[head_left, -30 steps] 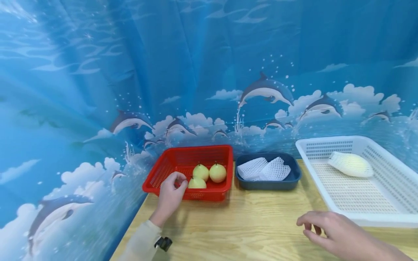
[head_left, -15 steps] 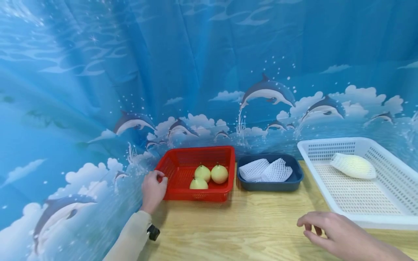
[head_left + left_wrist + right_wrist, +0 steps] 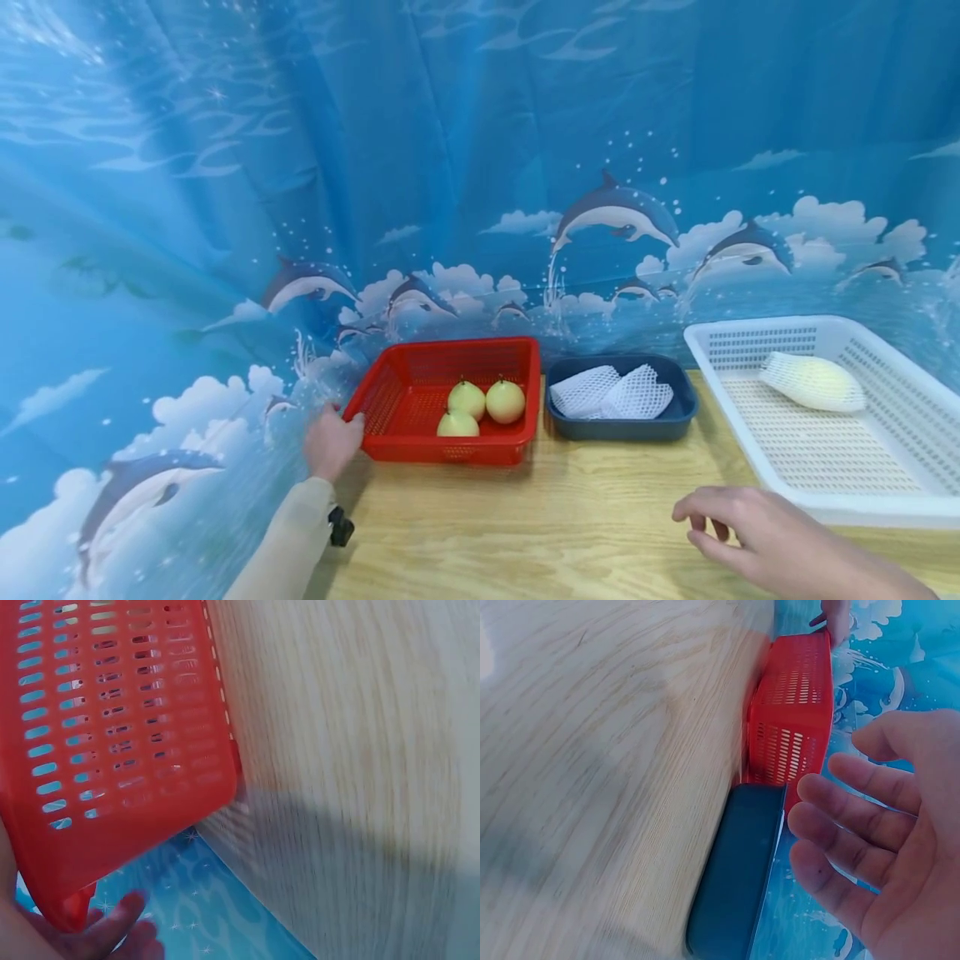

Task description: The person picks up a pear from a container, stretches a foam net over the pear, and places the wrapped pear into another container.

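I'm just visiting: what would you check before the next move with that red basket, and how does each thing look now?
1. Three pears inside the red basket: ok.
2. Left hand at the basket's left rim: ok.
3. Firm grip there: cannot tell; fingers partly hidden.
4. Right hand free: ok, holding nothing.
5. Both hands at the red basket: not ok; the right is away from it.
6. White nets inside the dark blue tray: ok.

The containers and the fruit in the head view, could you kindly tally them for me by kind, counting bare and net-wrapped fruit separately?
Red basket: 1
White basket: 1
Dark blue tray: 1
Bare yellow fruits: 3
Net-wrapped fruit: 1
Total: 7
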The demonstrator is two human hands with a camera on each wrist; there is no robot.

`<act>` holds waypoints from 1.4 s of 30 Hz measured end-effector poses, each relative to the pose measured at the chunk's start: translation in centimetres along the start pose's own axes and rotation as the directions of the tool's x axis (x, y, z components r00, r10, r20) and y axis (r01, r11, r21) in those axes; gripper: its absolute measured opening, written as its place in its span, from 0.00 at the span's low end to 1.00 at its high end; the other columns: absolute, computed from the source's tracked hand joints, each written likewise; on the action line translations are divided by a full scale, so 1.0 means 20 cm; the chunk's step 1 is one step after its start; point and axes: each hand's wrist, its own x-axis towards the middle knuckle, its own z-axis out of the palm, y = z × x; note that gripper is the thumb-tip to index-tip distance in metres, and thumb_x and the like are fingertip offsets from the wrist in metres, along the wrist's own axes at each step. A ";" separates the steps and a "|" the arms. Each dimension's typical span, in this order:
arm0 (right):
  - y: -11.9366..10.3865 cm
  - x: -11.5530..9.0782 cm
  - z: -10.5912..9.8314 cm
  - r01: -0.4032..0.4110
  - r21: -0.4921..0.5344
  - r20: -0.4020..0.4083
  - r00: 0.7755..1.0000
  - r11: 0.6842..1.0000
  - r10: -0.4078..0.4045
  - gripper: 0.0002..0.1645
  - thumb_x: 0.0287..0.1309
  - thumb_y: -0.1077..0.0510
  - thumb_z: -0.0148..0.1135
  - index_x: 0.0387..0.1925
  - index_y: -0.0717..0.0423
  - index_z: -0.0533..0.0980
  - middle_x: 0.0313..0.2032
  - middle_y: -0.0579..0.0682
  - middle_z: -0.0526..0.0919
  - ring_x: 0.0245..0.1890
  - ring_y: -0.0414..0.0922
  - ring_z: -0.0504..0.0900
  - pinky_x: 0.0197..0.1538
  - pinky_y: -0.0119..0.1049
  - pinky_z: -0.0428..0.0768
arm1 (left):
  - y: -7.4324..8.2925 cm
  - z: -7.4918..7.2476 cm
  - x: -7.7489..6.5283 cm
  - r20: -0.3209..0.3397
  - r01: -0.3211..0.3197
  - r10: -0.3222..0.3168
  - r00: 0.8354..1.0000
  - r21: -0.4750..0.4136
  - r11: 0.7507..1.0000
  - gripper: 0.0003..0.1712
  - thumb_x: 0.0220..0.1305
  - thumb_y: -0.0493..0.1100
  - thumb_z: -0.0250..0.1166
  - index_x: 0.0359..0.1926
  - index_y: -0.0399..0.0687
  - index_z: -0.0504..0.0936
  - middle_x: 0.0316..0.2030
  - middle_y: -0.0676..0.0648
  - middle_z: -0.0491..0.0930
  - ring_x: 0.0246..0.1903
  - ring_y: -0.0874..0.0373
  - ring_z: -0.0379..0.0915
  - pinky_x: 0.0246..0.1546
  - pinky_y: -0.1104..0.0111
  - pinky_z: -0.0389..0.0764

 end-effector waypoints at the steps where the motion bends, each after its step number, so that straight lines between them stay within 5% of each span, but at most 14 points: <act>1: 0.00 0.00 0.00 -0.002 0.001 0.003 1.000 1.000 0.002 0.14 0.62 0.61 0.66 0.45 0.39 0.81 0.39 0.30 0.82 0.31 0.23 0.72 0.27 0.26 0.73 | 0.00 0.00 0.00 0.046 0.012 -0.013 0.999 0.021 1.000 0.27 0.69 0.53 0.56 0.54 0.32 0.75 0.46 0.30 0.80 0.44 0.33 0.77 0.41 0.44 0.78; 3: -0.01 0.02 0.00 -0.010 0.004 0.013 1.000 1.000 0.010 0.13 0.63 0.60 0.66 0.45 0.38 0.81 0.39 0.29 0.82 0.31 0.23 0.72 0.27 0.26 0.73 | 0.00 -0.02 0.00 0.127 0.018 -0.026 0.992 0.057 0.998 0.24 0.70 0.55 0.54 0.40 0.36 0.78 0.33 0.35 0.81 0.32 0.40 0.78 0.30 0.51 0.77; 6: -0.03 0.06 0.01 -0.009 -0.015 0.018 1.000 1.000 0.010 0.12 0.62 0.59 0.66 0.44 0.39 0.81 0.35 0.26 0.79 0.29 0.22 0.71 0.26 0.25 0.71 | 0.01 -0.03 0.01 0.209 0.009 -0.020 0.978 0.053 0.999 0.22 0.70 0.53 0.51 0.21 0.46 0.72 0.17 0.47 0.69 0.18 0.52 0.67 0.18 0.60 0.66; 9: -0.06 0.12 0.02 -0.002 -0.035 0.024 1.000 0.999 0.003 0.12 0.61 0.59 0.67 0.43 0.39 0.81 0.33 0.24 0.76 0.28 0.22 0.69 0.26 0.24 0.70 | 0.01 -0.05 0.02 0.256 0.000 -0.009 0.967 0.038 0.999 0.23 0.69 0.48 0.48 0.15 0.51 0.67 0.12 0.52 0.61 0.14 0.57 0.59 0.15 0.65 0.61; 15: -0.09 0.31 0.03 0.050 -0.061 0.024 0.999 0.997 -0.048 0.11 0.59 0.58 0.68 0.42 0.40 0.82 0.32 0.26 0.76 0.27 0.24 0.70 0.27 0.25 0.71 | 0.01 -0.06 0.03 0.277 0.029 -0.049 0.960 0.075 0.997 0.21 0.68 0.47 0.48 0.17 0.49 0.71 0.12 0.51 0.64 0.14 0.56 0.63 0.14 0.66 0.63; 22: -0.10 0.55 0.03 -0.056 0.027 0.175 0.983 0.998 0.050 0.08 0.65 0.53 0.64 0.45 0.39 0.82 0.35 0.29 0.81 0.29 0.26 0.73 0.31 0.29 0.75 | 0.02 -0.07 0.04 0.287 0.049 -0.096 0.953 0.165 0.985 0.19 0.67 0.47 0.49 0.20 0.47 0.74 0.15 0.49 0.68 0.18 0.53 0.68 0.18 0.65 0.67; 42: 0.04 1.20 0.17 -0.131 0.003 0.220 0.967 0.991 0.127 0.18 0.64 0.53 0.63 0.54 0.50 0.81 0.56 0.49 0.79 0.49 0.48 0.80 0.53 0.46 0.80 | 0.06 -0.05 0.06 0.268 0.009 -0.094 0.959 0.301 0.954 0.19 0.68 0.49 0.48 0.22 0.49 0.74 0.23 0.44 0.75 0.26 0.49 0.73 0.26 0.57 0.73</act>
